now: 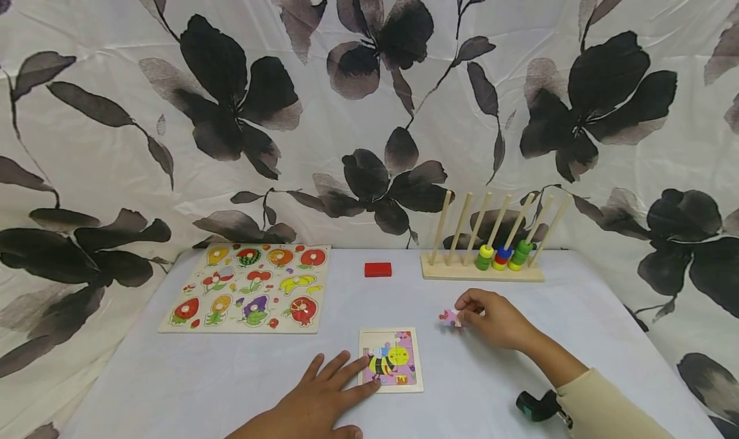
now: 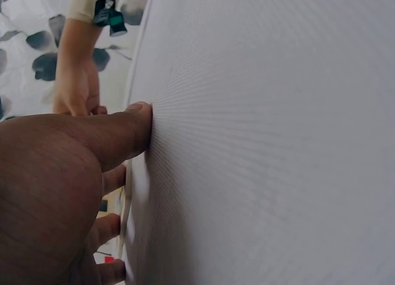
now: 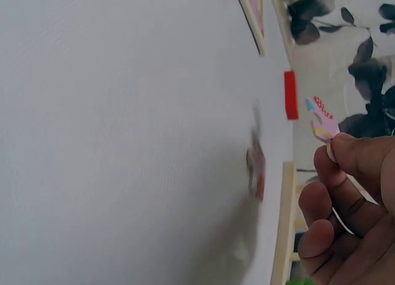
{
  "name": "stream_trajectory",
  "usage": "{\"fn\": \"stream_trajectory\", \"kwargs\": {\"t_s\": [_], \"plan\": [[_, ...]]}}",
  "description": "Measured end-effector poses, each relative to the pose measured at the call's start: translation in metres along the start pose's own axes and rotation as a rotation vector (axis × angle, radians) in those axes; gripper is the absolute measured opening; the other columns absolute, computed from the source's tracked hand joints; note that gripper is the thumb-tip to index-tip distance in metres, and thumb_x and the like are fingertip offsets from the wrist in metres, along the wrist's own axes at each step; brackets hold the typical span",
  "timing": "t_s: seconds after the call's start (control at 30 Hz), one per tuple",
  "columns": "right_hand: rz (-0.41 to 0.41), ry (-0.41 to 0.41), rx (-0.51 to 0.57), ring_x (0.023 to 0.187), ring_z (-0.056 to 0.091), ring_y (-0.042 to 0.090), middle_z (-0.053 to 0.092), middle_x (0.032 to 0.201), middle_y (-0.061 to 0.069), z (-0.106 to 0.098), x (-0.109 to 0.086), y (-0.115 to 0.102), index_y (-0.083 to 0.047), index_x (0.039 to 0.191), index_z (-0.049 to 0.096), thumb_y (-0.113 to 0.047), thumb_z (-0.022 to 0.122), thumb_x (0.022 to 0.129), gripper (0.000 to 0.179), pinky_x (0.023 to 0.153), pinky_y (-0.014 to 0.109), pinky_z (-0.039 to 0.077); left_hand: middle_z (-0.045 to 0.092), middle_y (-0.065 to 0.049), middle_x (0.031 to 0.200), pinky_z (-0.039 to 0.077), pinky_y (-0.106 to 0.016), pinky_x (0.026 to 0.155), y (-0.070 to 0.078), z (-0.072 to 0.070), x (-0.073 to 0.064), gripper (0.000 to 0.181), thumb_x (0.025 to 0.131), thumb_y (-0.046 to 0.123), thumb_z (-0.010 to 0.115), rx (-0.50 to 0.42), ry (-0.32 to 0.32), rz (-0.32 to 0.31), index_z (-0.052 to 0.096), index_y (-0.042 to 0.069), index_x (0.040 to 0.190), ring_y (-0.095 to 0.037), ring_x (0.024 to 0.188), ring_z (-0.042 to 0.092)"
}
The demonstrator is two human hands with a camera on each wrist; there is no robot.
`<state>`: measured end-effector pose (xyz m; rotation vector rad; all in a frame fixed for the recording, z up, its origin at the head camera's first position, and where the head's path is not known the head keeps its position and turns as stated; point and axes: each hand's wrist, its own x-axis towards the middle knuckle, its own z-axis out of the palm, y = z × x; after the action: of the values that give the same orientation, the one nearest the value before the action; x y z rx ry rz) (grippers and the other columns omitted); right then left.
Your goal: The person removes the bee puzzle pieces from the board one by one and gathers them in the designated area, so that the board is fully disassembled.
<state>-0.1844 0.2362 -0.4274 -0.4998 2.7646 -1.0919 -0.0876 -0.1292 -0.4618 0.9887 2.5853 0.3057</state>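
Observation:
My right hand [image 1: 491, 317] pinches a pink jigsaw puzzle piece [image 3: 325, 120] with red and yellow marks between thumb and index finger, above the table. A blurred pink and red piece [image 3: 258, 171] shows beneath that hand in the right wrist view, close to the table surface. With fingers spread, my left hand [image 1: 323, 394] rests at the left side of the bee puzzle [image 1: 398, 355], fingertips over its wooden frame. The puzzle lies flat, showing a yellow and black bee on pink, with a pale patch at its upper left.
A fruit peg board [image 1: 268, 304] lies at the back left. Behind the puzzle sits a red block [image 1: 378, 270]. At the back right stands a wooden peg rack [image 1: 439, 271] with coloured beads. A floral cloth hangs behind the table; a black device [image 1: 537, 405] is beside the right sleeve.

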Motion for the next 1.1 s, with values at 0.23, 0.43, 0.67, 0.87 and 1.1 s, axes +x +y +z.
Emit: {"fn": "stream_trajectory", "kwargs": {"t_s": [0.23, 0.43, 0.67, 0.87, 1.1], "plan": [[-0.026, 0.002, -0.023, 0.087, 0.061, 0.015, 0.066, 0.088, -0.006, -0.012, -0.005, 0.014, -0.011, 0.101, 0.068, -0.006, 0.068, 0.097, 0.006, 0.076, 0.031, 0.051, 0.020, 0.006, 0.169, 0.019, -0.073, 0.113, 0.000, -0.001, 0.001, 0.074, 0.092, 0.066, 0.059, -0.002, -0.010, -0.012, 0.035, 0.044, 0.158, -0.033, 0.152, 0.020], [-0.019, -0.004, -0.037, 0.087, 0.061, 0.015, 0.066, 0.088, -0.005, -0.020, -0.008, 0.023, -0.010, 0.101, 0.069, -0.006, 0.069, 0.097, 0.006, 0.076, 0.031, 0.051, 0.018, 0.007, 0.169, 0.018, -0.073, 0.113, -0.001, 0.000, 0.000, 0.074, 0.092, 0.067, 0.058, -0.016, -0.021, -0.018, 0.034, 0.045, 0.158, -0.033, 0.153, 0.018], [0.020, -0.013, -0.033, 0.085, 0.060, 0.015, 0.065, 0.088, -0.003, -0.025, -0.009, 0.038, -0.009, 0.101, 0.069, -0.006, 0.068, 0.097, 0.005, 0.075, 0.031, 0.051, 0.020, 0.007, 0.169, 0.018, -0.073, 0.113, 0.000, 0.001, 0.000, 0.073, 0.092, 0.067, 0.058, -0.013, -0.009, -0.008, 0.034, 0.045, 0.158, -0.034, 0.152, 0.019], [0.039, -0.031, -0.002, 0.082, 0.059, 0.016, 0.066, 0.087, -0.001, -0.028, -0.011, 0.050, -0.006, 0.102, 0.069, -0.004, 0.066, 0.098, 0.005, 0.071, 0.028, 0.051, 0.020, 0.007, 0.169, 0.019, -0.073, 0.113, 0.000, -0.001, 0.000, 0.073, 0.092, 0.066, 0.059, -0.016, -0.013, -0.015, 0.035, 0.045, 0.158, -0.033, 0.152, 0.020], [0.060, -0.055, 0.000, 0.076, 0.058, 0.015, 0.065, 0.084, -0.002, -0.028, -0.013, 0.060, -0.006, 0.101, 0.069, -0.005, 0.067, 0.098, 0.004, 0.066, 0.027, 0.049, 0.020, 0.007, 0.169, 0.019, -0.072, 0.113, 0.001, 0.000, -0.001, 0.073, 0.093, 0.067, 0.057, 0.003, -0.002, -0.014, 0.035, 0.045, 0.158, -0.033, 0.152, 0.020]]}}
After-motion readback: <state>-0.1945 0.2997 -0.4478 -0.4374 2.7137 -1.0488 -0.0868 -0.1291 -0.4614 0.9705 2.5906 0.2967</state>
